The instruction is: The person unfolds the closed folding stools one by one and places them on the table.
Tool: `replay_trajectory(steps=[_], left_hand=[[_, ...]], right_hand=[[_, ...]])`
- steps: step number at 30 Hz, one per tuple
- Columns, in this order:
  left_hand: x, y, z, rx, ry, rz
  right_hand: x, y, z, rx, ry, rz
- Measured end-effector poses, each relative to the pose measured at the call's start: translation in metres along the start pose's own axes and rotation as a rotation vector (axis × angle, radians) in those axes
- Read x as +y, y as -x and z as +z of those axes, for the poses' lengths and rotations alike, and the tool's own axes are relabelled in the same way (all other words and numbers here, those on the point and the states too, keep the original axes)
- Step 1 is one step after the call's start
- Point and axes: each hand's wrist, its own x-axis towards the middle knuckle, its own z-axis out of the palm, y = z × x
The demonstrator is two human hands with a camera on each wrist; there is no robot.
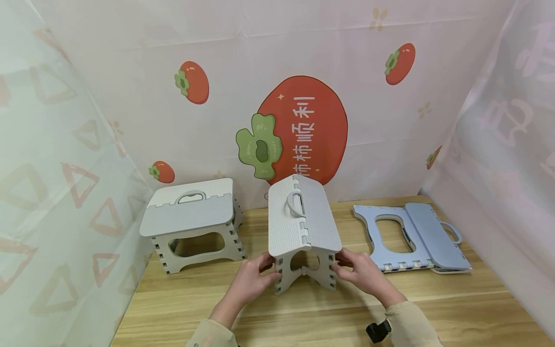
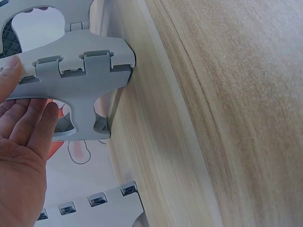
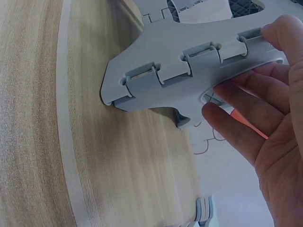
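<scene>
A folding step stool (image 1: 321,222), one seat half white and the other grey, stands in the middle of the table with its seat bent up into a ridge. Its loop handle (image 1: 293,204) sticks up along that fold. At the near left leg edge, my left hand (image 1: 250,282) grips the stool, thumb in front and fingers behind in the left wrist view. My right hand (image 1: 363,273) holds the opposite leg edge the same way, its fingers (image 3: 258,104) reaching around the hinged leg panel (image 3: 142,61). The near end's centre joint (image 1: 304,271) is partly bent.
To the left stands another folding stool (image 1: 191,214), unfolded with a flat seat. A blue folding stool (image 1: 427,233) lies mostly flattened at the right. The wooden table (image 1: 295,320) meets a printed cloth backdrop (image 1: 225,144) behind and at the sides.
</scene>
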Motion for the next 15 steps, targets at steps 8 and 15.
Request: replay_trajectory(steps=[8, 15], left_hand=[[0.0007, 0.001, -0.0007, 0.007, -0.007, 0.008], [0.0013, 0.0011, -0.0011, 0.008, -0.007, 0.018]], right_hand=[[0.0006, 0.0003, -0.0005, -0.001, 0.003, 0.005], [0.0014, 0.0004, -0.0013, -0.004, 0.005, 0.004]])
